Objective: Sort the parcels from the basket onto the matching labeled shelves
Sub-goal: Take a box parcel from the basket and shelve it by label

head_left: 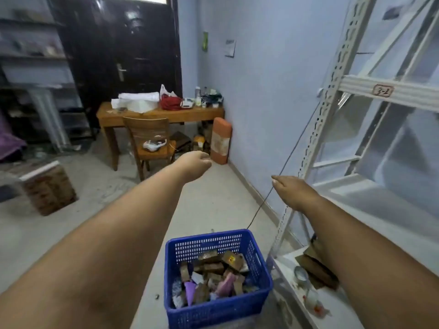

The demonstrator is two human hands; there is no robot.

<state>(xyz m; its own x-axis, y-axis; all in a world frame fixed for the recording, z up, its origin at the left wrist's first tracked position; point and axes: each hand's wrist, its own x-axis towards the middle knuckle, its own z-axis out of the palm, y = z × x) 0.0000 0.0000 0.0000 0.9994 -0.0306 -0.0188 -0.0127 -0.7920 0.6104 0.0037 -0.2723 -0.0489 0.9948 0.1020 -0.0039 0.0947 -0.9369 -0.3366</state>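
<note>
From the head camera, a blue basket (pixel 218 276) sits on the floor at the bottom middle of the frame, and it is full of small parcels (pixel 211 274) in brown, purple and silver. Both arms reach out above it. The left hand (pixel 194 162), near the middle of the frame, is loosely curled and holds nothing. The right hand (pixel 292 188) has its grip flat with fingers pressed together, empty too, close to the white shelf rack (pixel 332 115) on the right side. A label (pixel 383 90) on one shelf bar reads something like "3-2" (the writing is blurry). A parcel could end up on the wrong shelf if labels get misread.
</note>
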